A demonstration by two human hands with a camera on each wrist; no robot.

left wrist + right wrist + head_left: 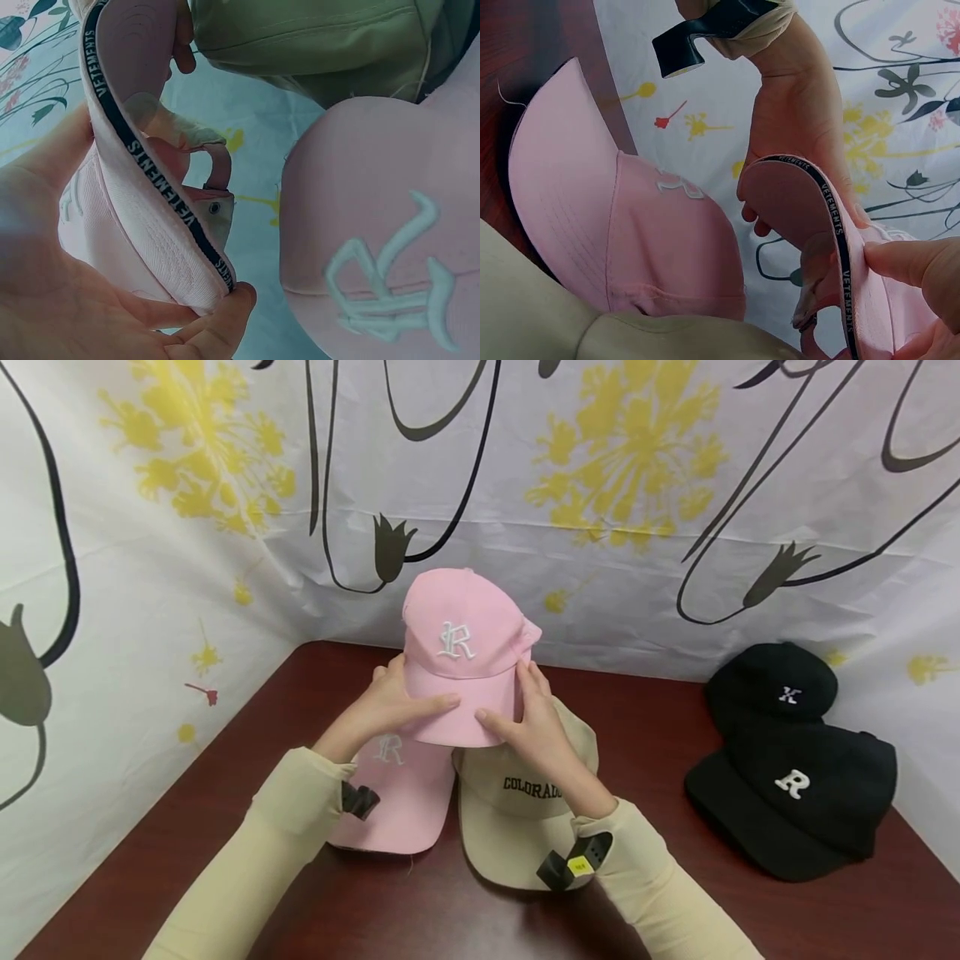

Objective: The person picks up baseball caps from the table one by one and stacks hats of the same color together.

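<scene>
Both hands hold up a pink baseball cap (467, 625) with a white R, its brim toward me. My left hand (381, 700) grips its left side, thumb on top of the brim. On the right side, my right hand (534, 724) grips it with the thumb also over the brim. The wrist views show the cap's inner band (154, 176) with white VETEMENTS lettering, and a strap loop (219, 166). Below it on the table lie a second pink cap (401, 806) and a beige COLORADO cap (498, 839), partly hidden by the raised cap and my right arm.
Two black caps sit at the table's right: one with a white R (821, 789) in front, one with a K (765, 681) behind. A patterned white sheet (480, 468) hangs behind and beside the dark red table (633, 710).
</scene>
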